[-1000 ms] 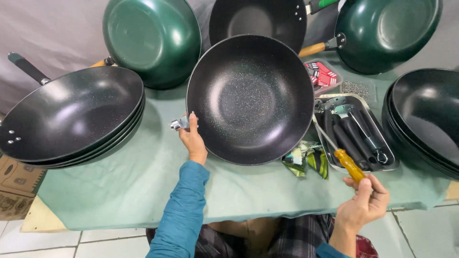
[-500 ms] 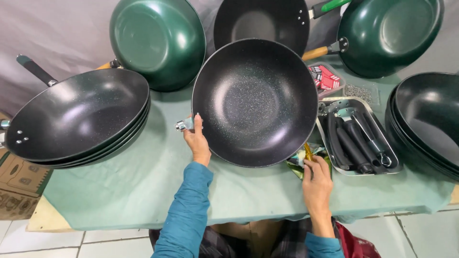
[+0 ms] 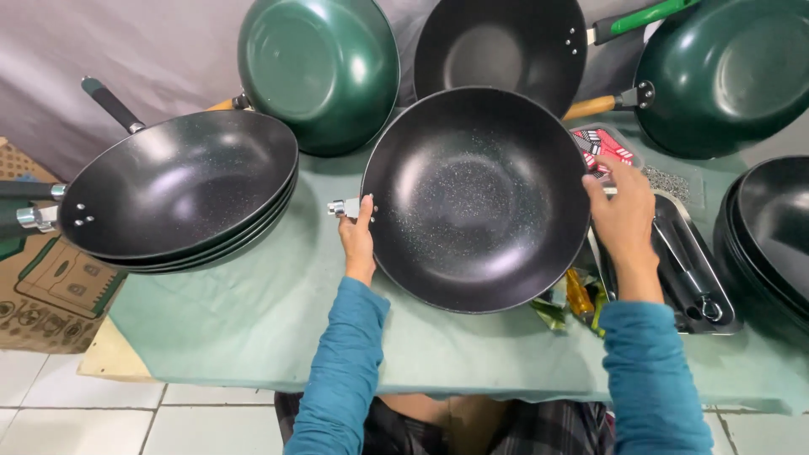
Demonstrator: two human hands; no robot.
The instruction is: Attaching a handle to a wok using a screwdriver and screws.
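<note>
The person steadies a black speckled wok [image 3: 476, 198] over the green-clothed table [image 3: 253, 320] with 2 hands: the left hand [image 3: 357, 243] pinches its metal handle stub [image 3: 344, 207], fingers closed on the rim there, while the right hand [image 3: 624, 221] cups the opposite rim, seemingly to keep it tilted towards the camera. The stub points left, so the wok's axis runs left-right.
</note>
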